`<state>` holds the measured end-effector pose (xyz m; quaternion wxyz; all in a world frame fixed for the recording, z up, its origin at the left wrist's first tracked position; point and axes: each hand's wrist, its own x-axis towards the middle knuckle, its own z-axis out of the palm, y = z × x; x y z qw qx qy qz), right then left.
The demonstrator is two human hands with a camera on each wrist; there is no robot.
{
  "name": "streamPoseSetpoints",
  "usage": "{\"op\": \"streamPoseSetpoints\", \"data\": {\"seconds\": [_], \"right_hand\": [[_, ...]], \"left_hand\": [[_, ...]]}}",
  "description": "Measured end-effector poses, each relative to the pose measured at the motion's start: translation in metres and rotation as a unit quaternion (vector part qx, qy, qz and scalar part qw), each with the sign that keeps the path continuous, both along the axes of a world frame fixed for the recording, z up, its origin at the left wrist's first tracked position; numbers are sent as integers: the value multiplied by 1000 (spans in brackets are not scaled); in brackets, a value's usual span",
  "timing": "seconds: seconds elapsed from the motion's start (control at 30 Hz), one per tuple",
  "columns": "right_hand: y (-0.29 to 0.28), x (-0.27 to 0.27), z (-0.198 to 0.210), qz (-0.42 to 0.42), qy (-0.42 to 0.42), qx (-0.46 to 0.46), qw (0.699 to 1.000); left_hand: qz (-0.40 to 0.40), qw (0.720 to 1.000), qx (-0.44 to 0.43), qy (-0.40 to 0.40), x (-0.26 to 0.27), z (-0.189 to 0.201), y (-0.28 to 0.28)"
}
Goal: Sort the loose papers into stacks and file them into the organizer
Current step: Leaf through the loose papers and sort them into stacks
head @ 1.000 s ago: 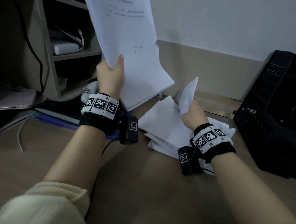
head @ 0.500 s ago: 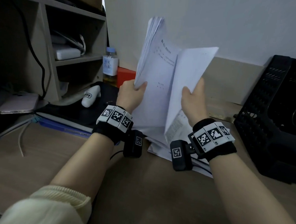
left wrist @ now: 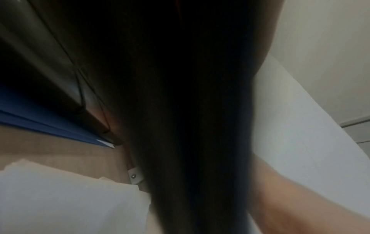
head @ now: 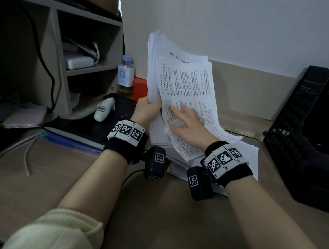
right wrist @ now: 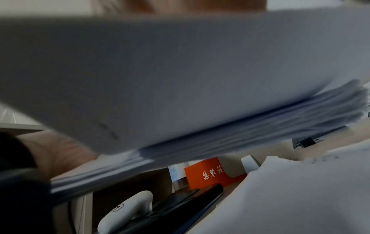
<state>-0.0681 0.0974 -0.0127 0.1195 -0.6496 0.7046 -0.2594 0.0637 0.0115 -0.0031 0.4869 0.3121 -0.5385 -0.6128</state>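
My left hand (head: 151, 102) grips a thick stack of white papers (head: 155, 66) by its lower left edge and holds it tilted up over the desk. A printed sheet (head: 188, 81) lies on the front of that stack. My right hand (head: 179, 117) rests flat on it with fingers spread. The right wrist view shows the stack (right wrist: 180, 71) from below. More loose papers (head: 251, 155) lie on the desk under both hands. The black mesh organizer (head: 296, 135) stands at the right. The left wrist view is mostly dark and blurred.
A grey shelf unit (head: 54, 61) stands at the left, with a bottle (head: 125, 76) and a red box (head: 139, 88) beside it. A white device (head: 103, 109), a phone (head: 25, 117), a blue folder (head: 73, 141) and a cable (head: 26, 161) lie at the left.
My right hand lifted a sheet from the desk pile, brought it onto the stack and now lies flat on it. The stack came down and to the right.
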Motion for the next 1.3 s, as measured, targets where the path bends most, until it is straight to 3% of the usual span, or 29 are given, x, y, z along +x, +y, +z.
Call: {"op": "streamPoseSetpoints", "data": {"seconds": [0.27, 0.7, 1.1, 1.2, 1.3], "right_hand": [[4, 7, 3, -18, -30, 36, 999], [2, 27, 17, -71, 37, 17, 997], [-13, 18, 8, -88, 35, 11, 995], [-6, 9, 11, -97, 1, -26, 995], [5, -9, 12, -166, -61, -70, 982]], "left_hand": [[-11, 1000, -23, 4, -5, 0, 4], [-65, 994, -93, -6, -9, 1, 6], [-68, 994, -88, 8, -8, -3, 3], [-60, 995, -75, -7, -5, -6, 0], [-47, 998, -48, 0, 0, -6, -3]]}}
